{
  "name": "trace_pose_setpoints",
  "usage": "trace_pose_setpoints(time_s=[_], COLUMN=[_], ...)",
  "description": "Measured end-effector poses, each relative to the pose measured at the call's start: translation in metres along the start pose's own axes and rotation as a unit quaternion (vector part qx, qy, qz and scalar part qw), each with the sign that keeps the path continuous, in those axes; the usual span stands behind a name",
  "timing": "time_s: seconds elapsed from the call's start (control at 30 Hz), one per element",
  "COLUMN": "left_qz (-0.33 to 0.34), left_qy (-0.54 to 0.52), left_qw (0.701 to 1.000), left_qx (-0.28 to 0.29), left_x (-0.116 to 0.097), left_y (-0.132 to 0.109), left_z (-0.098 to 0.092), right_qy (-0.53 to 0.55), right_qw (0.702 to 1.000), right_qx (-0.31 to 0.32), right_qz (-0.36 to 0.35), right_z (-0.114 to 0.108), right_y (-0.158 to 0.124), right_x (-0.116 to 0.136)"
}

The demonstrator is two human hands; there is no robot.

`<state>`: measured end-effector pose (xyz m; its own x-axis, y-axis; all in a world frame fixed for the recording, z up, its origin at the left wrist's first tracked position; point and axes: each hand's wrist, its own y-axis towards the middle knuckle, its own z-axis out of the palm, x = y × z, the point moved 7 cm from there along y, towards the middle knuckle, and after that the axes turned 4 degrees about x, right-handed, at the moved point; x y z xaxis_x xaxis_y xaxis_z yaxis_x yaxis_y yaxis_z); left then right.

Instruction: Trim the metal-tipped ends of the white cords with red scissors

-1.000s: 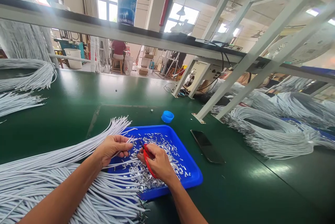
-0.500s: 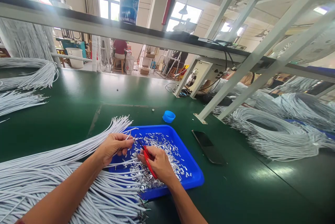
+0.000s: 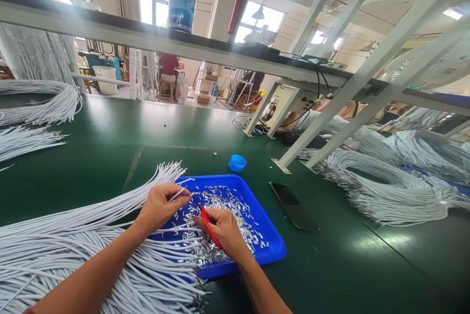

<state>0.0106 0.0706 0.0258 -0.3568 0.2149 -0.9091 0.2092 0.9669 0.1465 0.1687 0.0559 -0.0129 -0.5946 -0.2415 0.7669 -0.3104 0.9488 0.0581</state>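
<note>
White wire [image 3: 177,193] is in our left hand [image 3: 164,204], pinched between thumb and fingers over the far-left part of the blue tray [image 3: 278,251].

Head view, the only one we have. Left grip: closed on the wire, short end poking past the fingertips toward the tool side. Right hand [image 3: 221,227]: wrapped around the red-handled pliers [image 3: 208,227], dark nose out ahead of the fist. Whether the jaws are apart or together, we can't tell; too small at this range.

Relation that matters, in our judgement: wire end vs tool nose. From the right fist, the end lies up and left in view, right by the nose tip. Touching or just beside, we can't resolve. The pinched stretch slopes up and rightward; the pliers run up and leftward. So the long axes cross, not in line. Left hand is the nearer one, since it has the wire; on the right only the nose gets close, the fingers are off it.

Around it: silver bits [image 3: 211,251] scattered across the tray floor below both hands. White wire bundle [image 3: 91,216] runs in from our left, its far ends fanning just beyond the left hand. Blue cap [image 3: 237,162] sits past the tray's far edge, phone [image 3: 293,207] off to its right.
</note>
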Motion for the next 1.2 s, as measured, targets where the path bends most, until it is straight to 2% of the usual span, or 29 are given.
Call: trace_pose_setpoints(time_s=[0.1,0.17,0.27,0.33,0.37,0.43,0.5,0.57,0.67,0.73,0.8,0.87,0.93,0.97,1.03,1.13,1.17,1.2], left_qz=[0.039,0.033,-0.06,-0.144,-0.174,-0.206,-0.209,-0.199,-0.168,-0.15,-0.151,-0.156,-0.144,-0.129,-0.099,-0.098,-0.11,-0.125], left_qy=[0.043,0.019,-0.142,-0.256,-0.292,-0.325,-0.329,-0.313,-0.267,-0.243,-0.216,-0.183,-0.157,-0.15,-0.147,-0.155,-0.166,-0.179], left_qw=[0.998,0.999,0.986,0.947,0.929,0.912,0.913,0.922,0.938,0.943,0.95,0.961,0.972,0.976,0.98,0.977,0.972,0.964], left_qx=[-0.019,-0.016,0.061,0.127,0.145,0.144,0.119,0.112,0.147,0.169,0.167,0.133,0.102,0.094,0.093,0.11,0.128,0.149], left_x=[-0.008,-0.007,0.009,0.02,0.024,0.03,0.034,0.033,0.027,0.025,0.027,0.032,0.033,0.031,0.026,0.024,0.025,0.026], left_y=[-0.001,-0.001,0.001,-0.001,-0.002,-0.003,-0.002,-0.001,-0.002,-0.002,-0.003,-0.002,-0.001,-0.001,0.0,0.002,0.001,0.001], left_z=[-0.002,-0.001,0.011,0.024,0.028,0.029,0.026,0.024,0.028,0.032,0.034,0.033,0.03,0.029,0.027,0.023,0.023,0.023], right_qy=[0.012,0.02,0.021,0.008,-0.005,-0.033,-0.017,0.084,0.284,0.349,0.323,0.245,0.203,0.215,0.313,0.488,0.51,0.495], right_qw=[1.0,1.0,1.0,1.0,1.0,0.999,0.999,0.996,0.958,0.936,0.944,0.96,0.959,0.955,0.934,0.861,0.848,0.857], right_qx=[-0.001,0.002,0.002,0.001,0.001,-0.005,-0.019,-0.035,-0.033,-0.029,-0.064,-0.137,-0.193,-0.199,-0.174,-0.133,-0.126,-0.125], right_qz=[-0.004,-0.004,-0.005,-0.01,-0.015,-0.028,-0.028,-0.006,0.025,0.034,0.02,-0.021,-0.048,-0.047,-0.01,0.052,0.065,0.069], right_z=[0.001,0.003,0.005,0.004,0.003,-0.002,-0.008,-0.012,-0.002,0.009,0.011,0.004,-0.004,-0.006,-0.007,-0.006,-0.006,-0.007], right_y=[-0.001,-0.001,-0.002,-0.001,-0.001,0.001,0.003,0.006,0.008,0.008,0.006,0.002,-0.001,0.0,0.006,0.012,0.012,0.012], right_x=[0.0,0.0,0.002,0.003,0.004,0.005,0.004,-0.001,-0.003,0.001,0.006,0.014,0.017,0.014,0.002,-0.016,-0.02,-0.022])
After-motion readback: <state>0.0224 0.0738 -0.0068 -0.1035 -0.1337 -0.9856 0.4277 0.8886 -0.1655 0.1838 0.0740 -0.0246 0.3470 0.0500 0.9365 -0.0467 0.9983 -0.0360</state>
